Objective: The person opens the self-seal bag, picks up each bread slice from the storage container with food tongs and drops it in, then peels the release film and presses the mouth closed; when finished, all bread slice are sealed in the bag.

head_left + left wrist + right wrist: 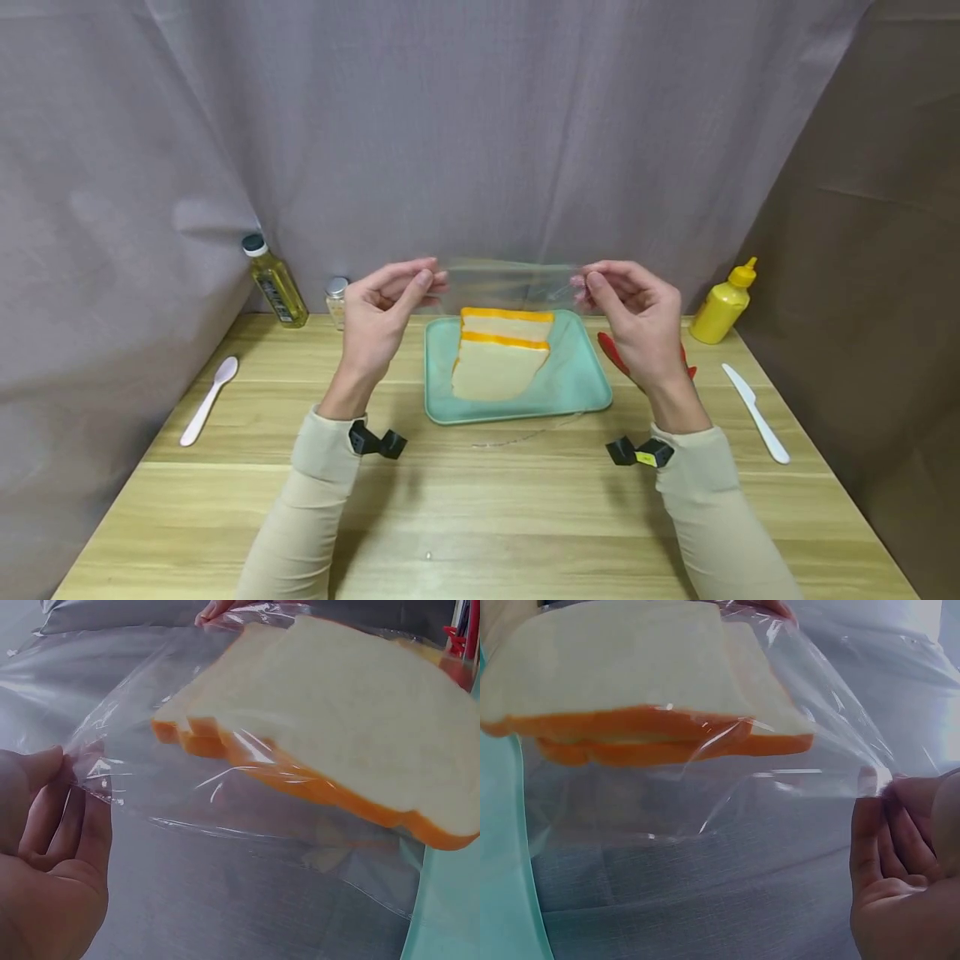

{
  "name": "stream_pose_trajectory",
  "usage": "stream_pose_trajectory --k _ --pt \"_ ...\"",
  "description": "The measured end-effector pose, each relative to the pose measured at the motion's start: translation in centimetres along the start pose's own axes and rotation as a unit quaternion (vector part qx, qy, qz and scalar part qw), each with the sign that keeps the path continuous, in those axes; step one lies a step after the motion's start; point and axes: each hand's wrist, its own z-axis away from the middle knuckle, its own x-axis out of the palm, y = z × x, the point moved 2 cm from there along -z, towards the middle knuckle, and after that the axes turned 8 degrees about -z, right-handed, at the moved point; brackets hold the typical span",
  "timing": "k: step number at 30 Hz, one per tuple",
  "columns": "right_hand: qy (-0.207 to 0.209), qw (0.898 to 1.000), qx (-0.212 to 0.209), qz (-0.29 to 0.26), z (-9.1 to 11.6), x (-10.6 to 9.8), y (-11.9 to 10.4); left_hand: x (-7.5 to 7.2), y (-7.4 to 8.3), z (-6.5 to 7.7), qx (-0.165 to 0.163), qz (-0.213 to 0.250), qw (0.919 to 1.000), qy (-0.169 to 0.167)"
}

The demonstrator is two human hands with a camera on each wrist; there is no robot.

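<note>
Two stacked bread slices [501, 372] with orange crusts lie on a mint-green tray [583, 375] in the middle of the table. Clear plastic film [510, 287] stretches between my hands beyond the bread. In both wrist views it also covers the slices; whether it is a bag or a sheet I cannot tell. At the far left end of the film, my left hand [378, 312] pinches a corner between thumb and fingers. My right hand [637, 315] pinches the opposite corner in the same way. Both hands are raised above the table, on either side of the tray.
On the left are an oil bottle [276, 283], a small jar [337, 302] and a white spoon [210, 400]. Over on the right stand a yellow squeeze bottle [723, 304], a red item [612, 352] partly behind my hand, and a white knife [756, 414]. Grey cloth [480, 125] hangs behind.
</note>
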Motion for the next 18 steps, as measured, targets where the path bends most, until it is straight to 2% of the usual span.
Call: stream_pose_trajectory --k 7,11,18 --pt "0.007 1.000 0.001 -0.020 0.00 -0.24 -0.25 -0.18 0.03 0.18 0.003 0.015 0.9998 -0.015" --pt "-0.004 0.998 -0.008 -0.056 -0.05 -0.26 -0.32 -0.31 0.07 0.25 -0.006 0.037 0.9990 -0.024" --pt "-0.026 0.996 -0.015 -0.089 -0.06 -0.35 -0.26 -0.56 0.06 0.22 -0.017 0.078 0.9960 -0.041"
